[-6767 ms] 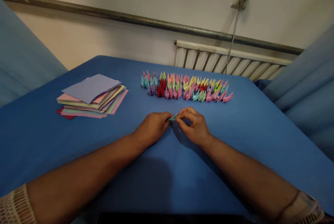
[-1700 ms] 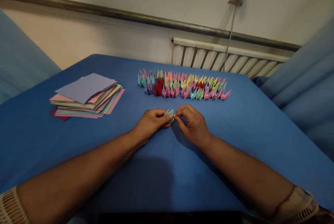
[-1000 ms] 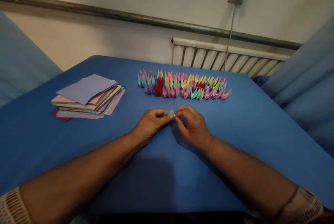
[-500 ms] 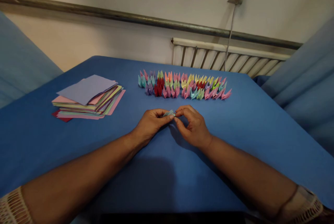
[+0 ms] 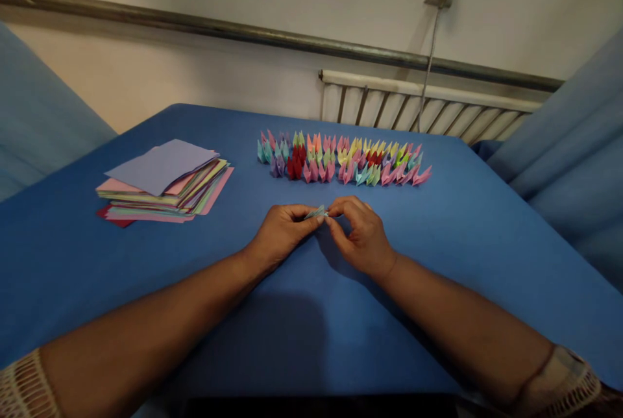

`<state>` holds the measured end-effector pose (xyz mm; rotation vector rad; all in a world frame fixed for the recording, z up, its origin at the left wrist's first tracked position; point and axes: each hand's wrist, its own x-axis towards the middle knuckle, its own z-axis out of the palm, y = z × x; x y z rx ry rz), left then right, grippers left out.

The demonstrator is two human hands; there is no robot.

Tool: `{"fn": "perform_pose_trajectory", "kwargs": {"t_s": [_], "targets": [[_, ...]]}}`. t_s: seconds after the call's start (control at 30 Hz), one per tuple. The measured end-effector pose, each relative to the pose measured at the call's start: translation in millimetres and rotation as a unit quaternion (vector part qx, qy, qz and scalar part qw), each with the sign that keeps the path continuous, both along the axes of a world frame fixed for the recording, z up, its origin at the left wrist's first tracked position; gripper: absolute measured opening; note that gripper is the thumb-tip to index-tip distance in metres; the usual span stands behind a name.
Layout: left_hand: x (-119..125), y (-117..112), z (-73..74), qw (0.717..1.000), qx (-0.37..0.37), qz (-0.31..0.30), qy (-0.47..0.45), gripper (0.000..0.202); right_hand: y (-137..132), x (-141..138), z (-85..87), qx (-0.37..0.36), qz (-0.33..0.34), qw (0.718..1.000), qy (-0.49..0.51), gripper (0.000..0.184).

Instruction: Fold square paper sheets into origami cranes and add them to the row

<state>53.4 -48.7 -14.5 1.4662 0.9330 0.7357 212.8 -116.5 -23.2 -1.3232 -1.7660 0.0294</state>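
A small folded piece of light blue-green paper (image 5: pixel 317 211) is held just above the table, between the fingertips of both hands. My left hand (image 5: pixel 283 230) pinches its left part between thumb and fingers. From the other side, my right hand (image 5: pixel 359 231) is closed at the paper's right end, thumb and index fingertip together on it. Fingers cover much of the paper, so its full shape is hidden. Beyond my hands stand rows of folded paper cranes (image 5: pixel 345 171) in pink, red, yellow, green, blue and purple.
A loose stack of coloured paper sheets (image 5: pixel 165 174), purple on top, lies at the left of the blue-covered table (image 5: pixel 418 327). Behind the table are a wall, a metal pipe (image 5: pixel 233 33) and a radiator (image 5: pixel 389 106). Blue curtains (image 5: pixel 574 139) hang at both sides.
My hands stay almost in place. The folded paper and fingertips shift very slightly, with a little more of the paper showing between them.
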Motion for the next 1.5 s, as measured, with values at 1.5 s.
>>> {"fn": "perform_pose_trajectory", "kwargs": {"t_s": [1.5], "targets": [[2.4,-0.6,1.4,0.979,-0.154,-0.019,-0.135,0.023,3.4,-4.9,-9.1,-0.041,0.014,0.986,0.162,0.006]]}}
